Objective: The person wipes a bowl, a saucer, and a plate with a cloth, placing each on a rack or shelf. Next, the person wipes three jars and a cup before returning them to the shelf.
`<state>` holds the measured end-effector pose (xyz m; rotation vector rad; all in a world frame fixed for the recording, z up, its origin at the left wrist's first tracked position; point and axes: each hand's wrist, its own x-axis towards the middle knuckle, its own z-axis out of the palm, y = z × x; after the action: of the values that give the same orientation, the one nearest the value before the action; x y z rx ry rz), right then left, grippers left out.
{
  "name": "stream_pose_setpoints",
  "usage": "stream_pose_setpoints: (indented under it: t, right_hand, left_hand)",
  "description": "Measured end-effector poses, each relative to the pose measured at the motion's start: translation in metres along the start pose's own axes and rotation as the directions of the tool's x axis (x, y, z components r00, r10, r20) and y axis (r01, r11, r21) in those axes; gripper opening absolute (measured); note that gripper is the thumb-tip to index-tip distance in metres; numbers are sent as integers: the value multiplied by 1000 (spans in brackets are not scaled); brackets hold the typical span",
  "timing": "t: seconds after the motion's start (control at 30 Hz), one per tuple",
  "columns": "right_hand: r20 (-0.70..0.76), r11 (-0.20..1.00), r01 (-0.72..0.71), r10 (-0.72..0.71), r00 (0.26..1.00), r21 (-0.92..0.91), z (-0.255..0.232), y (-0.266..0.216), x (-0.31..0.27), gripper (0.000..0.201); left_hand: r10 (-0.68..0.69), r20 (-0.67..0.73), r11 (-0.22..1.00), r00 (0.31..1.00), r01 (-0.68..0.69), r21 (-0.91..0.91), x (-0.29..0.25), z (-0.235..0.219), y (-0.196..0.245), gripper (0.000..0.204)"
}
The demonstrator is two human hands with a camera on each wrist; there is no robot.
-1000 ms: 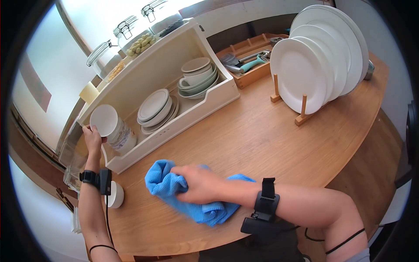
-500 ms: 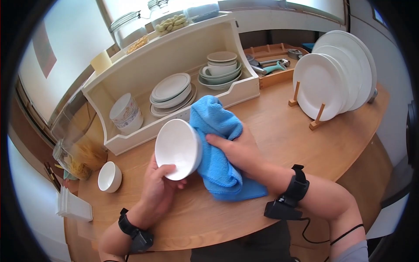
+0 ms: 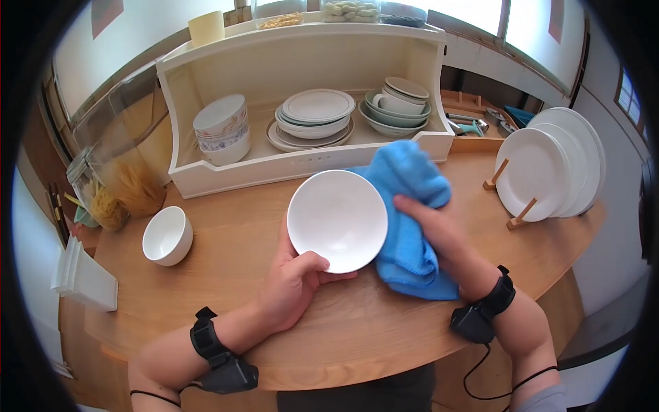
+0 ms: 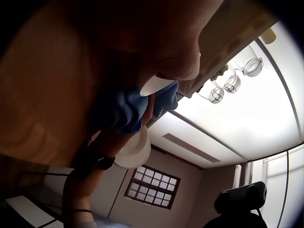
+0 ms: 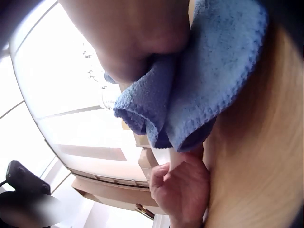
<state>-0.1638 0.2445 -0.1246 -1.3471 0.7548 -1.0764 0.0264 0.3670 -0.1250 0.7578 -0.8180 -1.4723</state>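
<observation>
My left hand (image 3: 288,285) grips a white bowl (image 3: 338,221) above the table, thumb over its near rim and fingers behind it; the bowl's inside faces the head camera. At the bowl's right side, my right hand (image 3: 439,233) holds a bunched blue cloth (image 3: 405,257), its thumb on top of the folds. Cloth and bowl overlap in the head view. In the right wrist view the cloth (image 5: 190,95) hangs from the right hand, with the left hand (image 5: 183,190) beyond it. The left wrist view shows only a sliver of the bowl (image 4: 156,85).
Another white bowl (image 3: 167,236) stands on the table (image 3: 226,275) at the left. Behind is a white shelf (image 3: 302,163) with stacked bowls (image 3: 223,130), plates (image 3: 319,106) and a cup (image 3: 399,103). White plates (image 3: 532,172) stand in a wooden rack at the right. Jars and plastic containers (image 3: 86,275) are at the left.
The left hand has left the bowl stack in the shelf and now holds a white bowl in front. The right hand has lifted the blue cloth off the table to the bowl's side. The head view has turned.
</observation>
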Motion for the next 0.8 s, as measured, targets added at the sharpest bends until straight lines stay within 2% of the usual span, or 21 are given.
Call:
stream_pose_setpoints:
  t: [0.03,0.1,0.13,0.2,0.23,0.27,0.33,0.37,0.47,0.5,0.6,0.63,0.67,0.7,0.73,0.8]
  right_hand:
    - [-71,999,28,-25,997,38,-3,-9,0,36]
    - [-185,992,98,-83,979,73,-4,-28,-5,35]
    - [-176,992,102,-89,980,70,0,-32,-8,35]
    - [-92,952,282,-293,952,-115,5,-33,-18,32]
    - [18,904,379,-383,924,-197,7,-27,-19,26]
    - [141,841,437,-414,899,-319,11,-27,-23,25]
    - [345,643,600,-492,800,-475,19,-23,-23,30]
    - [350,639,580,-462,815,-505,21,-20,-23,36]
    - [306,678,572,-483,820,-462,26,-16,-27,36]
    - [334,685,558,-448,829,-468,28,-19,-33,37]
    - [547,603,633,-356,758,-486,25,-17,-36,36]
    - [547,601,634,-357,758,-487,24,-19,-34,36]
    - [629,585,665,-310,713,-465,22,-23,-32,34]
    - [705,571,694,-260,660,-439,22,-25,-30,32]
    - [706,571,694,-259,659,-438,23,-27,-31,32]
    - [744,524,687,-141,653,-504,22,-34,-35,27]
  left_hand:
    - [5,0,1000,1000,-5,-9,-1,1,0,79]
    - [74,-89,991,993,-64,114,-2,4,1,84]
    - [84,-92,991,992,-73,112,-2,6,-2,84]
    - [258,-69,927,964,-227,298,-3,6,-12,84]
    - [282,-14,895,959,-258,363,-3,4,-14,90]
    - [284,-13,896,959,-260,360,-5,4,-14,90]
    - [234,95,858,967,-252,447,-7,7,-14,89]
    - [257,157,836,954,-301,459,-5,7,-16,90]
    - [227,183,850,956,-287,442,-5,10,-16,93]
    - [228,186,851,956,-289,438,-6,10,-16,93]
    - [247,258,808,934,-345,477,-7,8,-20,95]
    - [279,299,755,912,-401,519,-6,5,-21,96]
    - [307,341,696,888,-454,556,-6,3,-21,97]
    - [309,341,695,888,-456,556,-5,2,-22,97]
    - [293,322,732,900,-428,530,-6,2,-22,97]
    - [275,305,768,912,-399,500,-7,5,-22,97]
